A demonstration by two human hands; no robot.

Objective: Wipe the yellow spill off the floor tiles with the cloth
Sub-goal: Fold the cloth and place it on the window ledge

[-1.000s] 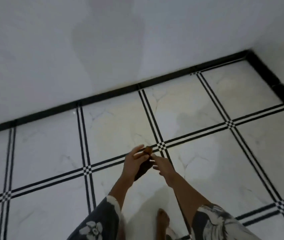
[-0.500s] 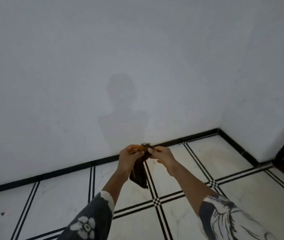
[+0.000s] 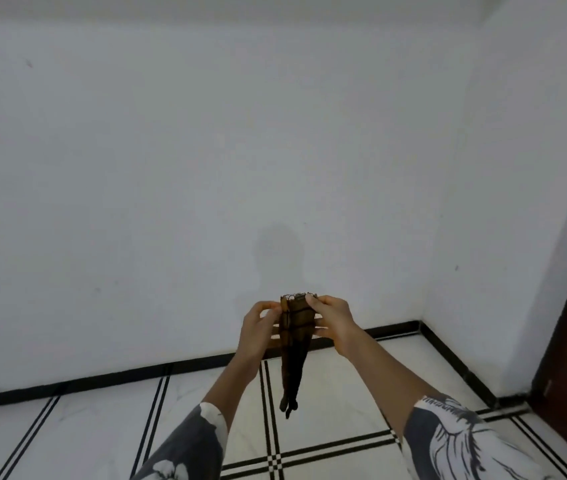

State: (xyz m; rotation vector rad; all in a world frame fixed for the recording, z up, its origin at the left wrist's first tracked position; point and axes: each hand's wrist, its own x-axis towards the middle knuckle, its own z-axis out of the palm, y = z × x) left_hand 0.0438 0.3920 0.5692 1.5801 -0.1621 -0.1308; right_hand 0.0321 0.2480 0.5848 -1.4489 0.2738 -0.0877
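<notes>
The left hand (image 3: pixel 258 327) and right hand (image 3: pixel 334 320) each pinched the top edge of the dark brown cloth (image 3: pixel 296 348) with curled fingers. It hung in the air, long axis upright, narrow end pointing down at the floor tiles (image 3: pixel 337 393) near the wall (image 3: pixel 171 168) corner.

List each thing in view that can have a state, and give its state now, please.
cloth: held up off the floor, hanging down in a narrow bunch, top edge stretched between both grips.
left grip: pinches the cloth's top left edge.
right grip: pinches the cloth's top right corner.
floor tiles: no yellow spill shows on the visible part; the cloth does not touch them.
</notes>
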